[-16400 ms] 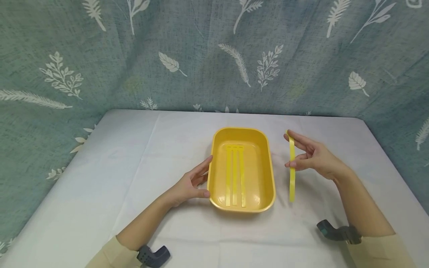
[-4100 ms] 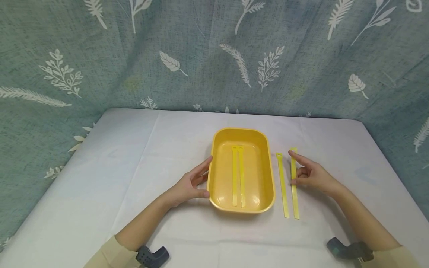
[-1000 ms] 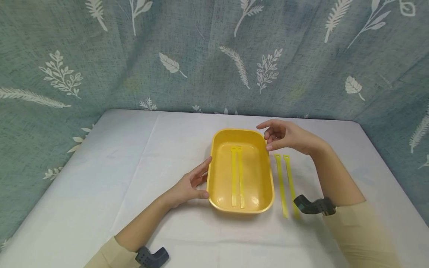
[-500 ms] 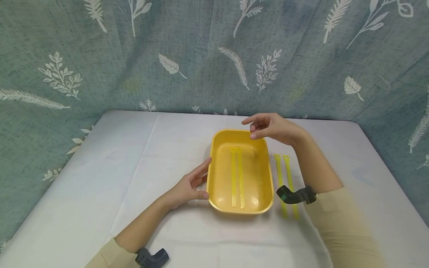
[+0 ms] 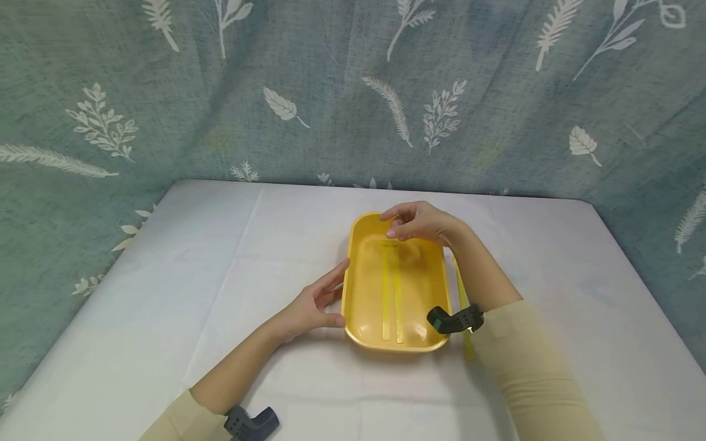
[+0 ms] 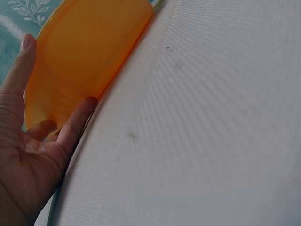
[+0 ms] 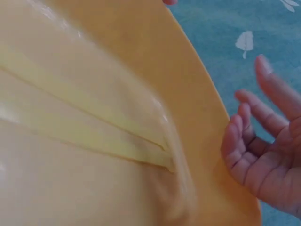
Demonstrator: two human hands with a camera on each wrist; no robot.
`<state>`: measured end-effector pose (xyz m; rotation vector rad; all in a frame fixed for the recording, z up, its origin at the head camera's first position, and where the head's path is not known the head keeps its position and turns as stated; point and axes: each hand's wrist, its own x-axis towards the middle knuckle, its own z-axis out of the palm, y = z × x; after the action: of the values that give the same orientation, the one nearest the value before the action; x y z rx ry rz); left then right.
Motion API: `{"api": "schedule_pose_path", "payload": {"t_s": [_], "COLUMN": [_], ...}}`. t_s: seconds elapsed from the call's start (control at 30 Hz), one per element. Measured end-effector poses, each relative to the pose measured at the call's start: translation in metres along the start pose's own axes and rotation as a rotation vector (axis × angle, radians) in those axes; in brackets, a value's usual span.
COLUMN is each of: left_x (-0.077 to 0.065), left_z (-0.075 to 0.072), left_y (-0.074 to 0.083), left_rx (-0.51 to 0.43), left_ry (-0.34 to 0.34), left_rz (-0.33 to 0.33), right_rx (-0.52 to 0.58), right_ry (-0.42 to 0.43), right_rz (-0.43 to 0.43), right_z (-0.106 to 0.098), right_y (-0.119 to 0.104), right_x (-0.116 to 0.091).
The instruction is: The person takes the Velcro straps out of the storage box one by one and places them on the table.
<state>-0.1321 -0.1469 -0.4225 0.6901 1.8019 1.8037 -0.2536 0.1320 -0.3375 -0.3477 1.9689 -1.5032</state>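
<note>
A yellow oblong tray (image 5: 421, 275) stands on the white table cover. Two flat yellow strips with small slotted ends lie side by side in it, a left strip (image 5: 385, 294) and a right strip (image 5: 398, 300). My left hand (image 5: 309, 312) touches the tray's left side with spread fingers; in the left wrist view the fingertips rest against the outer wall (image 6: 94, 47). Over the tray's far end hovers my right hand (image 5: 421, 222), fingers loosely bent and holding nothing. Another yellow strip (image 5: 461, 288) lies outside, right of the tray, partly behind my right forearm.
A black wrist camera (image 5: 455, 320) on my right arm overlaps the tray's near right corner. Behind the white table (image 5: 265, 226) hangs a green-blue curtain (image 5: 331, 122) with white leaf prints.
Strips moved from tray to table: three inside at first, later two inside and two outside at right. My right hand, now without a strip, has come left over the tray's far end.
</note>
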Motion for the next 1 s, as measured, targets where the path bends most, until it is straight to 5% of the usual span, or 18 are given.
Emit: {"api": "schedule_pose_path", "payload": {"t_s": [0.4, 0.7, 1.0], "left_x": [0.001, 0.0, 0.002], "left_z": [0.0, 0.001, 0.001], "left_y": [0.0, 0.001, 0.0], "left_rx": [0.0, 0.007, -0.006], "left_ry": [-0.007, -0.005, -0.006], "left_rz": [0.002, -0.007, 0.011], "right_rx": [-0.188, -0.415, -0.542], "right_ry": [0.035, 0.161, 0.174], "right_rz": [0.014, 0.07, 0.023], "right_z": [0.018, 0.028, 0.035], "right_y": [0.022, 0.029, 0.032], "right_x": [0.014, 0.018, 0.021]}}
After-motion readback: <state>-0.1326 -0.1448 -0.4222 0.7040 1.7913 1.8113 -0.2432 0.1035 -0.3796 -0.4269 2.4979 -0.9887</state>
